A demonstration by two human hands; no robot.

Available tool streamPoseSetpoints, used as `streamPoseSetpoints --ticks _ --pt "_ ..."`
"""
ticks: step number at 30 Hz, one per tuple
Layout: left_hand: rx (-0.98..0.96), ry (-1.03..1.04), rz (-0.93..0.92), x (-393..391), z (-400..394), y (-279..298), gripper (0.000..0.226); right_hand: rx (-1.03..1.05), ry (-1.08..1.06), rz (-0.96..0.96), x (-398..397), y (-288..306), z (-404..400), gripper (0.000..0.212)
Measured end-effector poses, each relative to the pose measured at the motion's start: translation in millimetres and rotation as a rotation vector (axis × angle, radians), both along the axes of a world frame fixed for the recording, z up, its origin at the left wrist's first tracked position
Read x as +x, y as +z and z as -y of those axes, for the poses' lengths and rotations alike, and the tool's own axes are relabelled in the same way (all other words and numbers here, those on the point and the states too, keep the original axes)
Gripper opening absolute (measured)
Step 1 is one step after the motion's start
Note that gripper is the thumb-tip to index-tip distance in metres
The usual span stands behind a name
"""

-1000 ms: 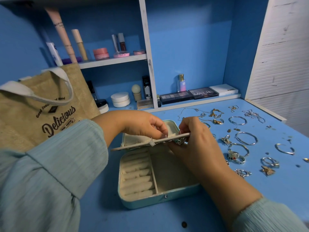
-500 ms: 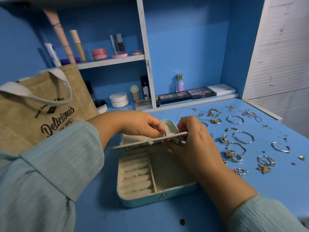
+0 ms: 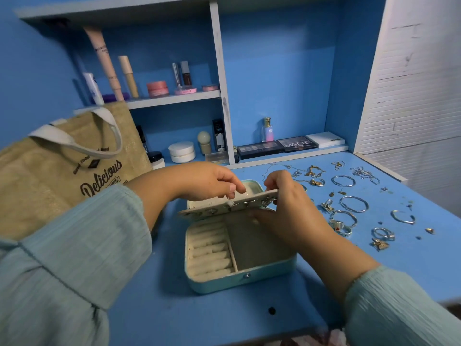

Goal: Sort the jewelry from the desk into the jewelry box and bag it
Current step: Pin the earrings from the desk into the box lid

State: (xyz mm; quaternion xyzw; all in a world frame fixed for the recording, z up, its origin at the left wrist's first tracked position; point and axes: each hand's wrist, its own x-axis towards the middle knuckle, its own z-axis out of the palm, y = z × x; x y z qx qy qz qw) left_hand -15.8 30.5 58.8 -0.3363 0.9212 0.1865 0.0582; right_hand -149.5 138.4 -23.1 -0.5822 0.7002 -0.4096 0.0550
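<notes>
Jewelry box (image 3: pixel 239 248) sits open on the blue surface (image 3: pixel 399 260), mid-frame. Ring rolls on its left side look bare, and what shows of the larger compartment looks bare too. The earring flap (image 3: pixel 224 204) is folded out level over the box, with several studs already pinned along it. Left hand (image 3: pixel 207 181) pinches at the flap's top edge, fingers curled in; whether it holds a small backing I cannot tell. Right hand (image 3: pixel 287 208) grips the flap's right end, thumb on top, fingers wrapped under, right where a sparkly earring (image 3: pixel 267 202) sits.

Progress: early. Only a few earrings are mounted. Most of the loose jewelry (image 3: pixel 349 206) is not yet sorted: bangles, rings, chains and charms spread to the right of the box, some near it, some well apart. The jute bag (image 3: pixel 62 176) stands at the left, not yet used. Closing and bagging the box are still to do, by my read.

Against half a second ago: almost nothing moved. Both hands stay on the flap, same grip, flap at about the same tilt. Pieces on the surface unchanged.
</notes>
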Motion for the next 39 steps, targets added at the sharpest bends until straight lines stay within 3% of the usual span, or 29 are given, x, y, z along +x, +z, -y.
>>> streamPoseSetpoints --ticks 8,14,18,24,39 --pt "-0.047 0.025 -0.142 9.1 -39.3 3.2 0.016 0.281 0.011 -0.133 -0.8 20.9 -13.1 0.035" --pt "-0.262 0.069 -0.117 10.6 -52.5 -8.8 0.030 0.396 0.019 -0.164 0.5 33.0 -15.6 0.034" --pt "-0.320 0.100 -0.172 10.7 -57.6 -11.0 0.027 0.393 0.025 -0.128 -2.5 35.6 -17.5 0.035" --pt "-0.215 0.084 -0.134 6.5 -61.2 -9.0 0.029 0.240 -0.030 -0.054 -12.8 34.4 -22.9 0.010" --pt "-0.240 -0.021 0.141 -2.8 -71.3 -9.0 0.038 0.296 0.036 -0.054 -20.3 29.4 -34.9 0.032"
